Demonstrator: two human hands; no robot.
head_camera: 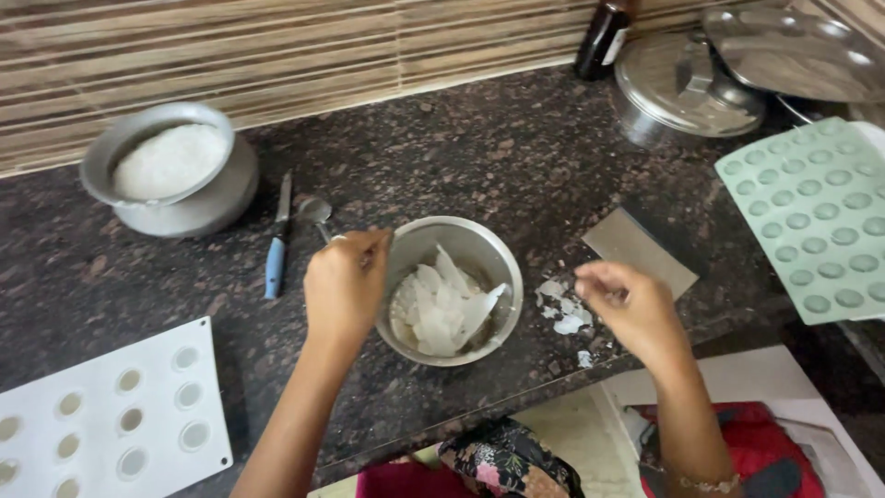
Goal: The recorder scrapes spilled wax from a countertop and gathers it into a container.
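Observation:
A small steel bowl (498, 254) holding white flaky pieces stands near the counter's front edge. My left hand (346, 286) is at the bowl's left rim, fingers pinched together on something small that I cannot make out. My right hand (627, 309) hovers to the right of the bowl, fingers curled with a small white bit at the fingertips. Below it, several white scraps (562, 314) lie on the dark granite counter (516, 148).
A steel pot of white powder (171, 166) stands back left, with a blue-handled knife (277, 240) and a spoon (315, 214) beside it. A white mould tray (111, 424) lies front left, a green mould tray (816, 221) right. A grey card (636, 251), lidded steel vessel (687, 83) and dark bottle (604, 37) are behind.

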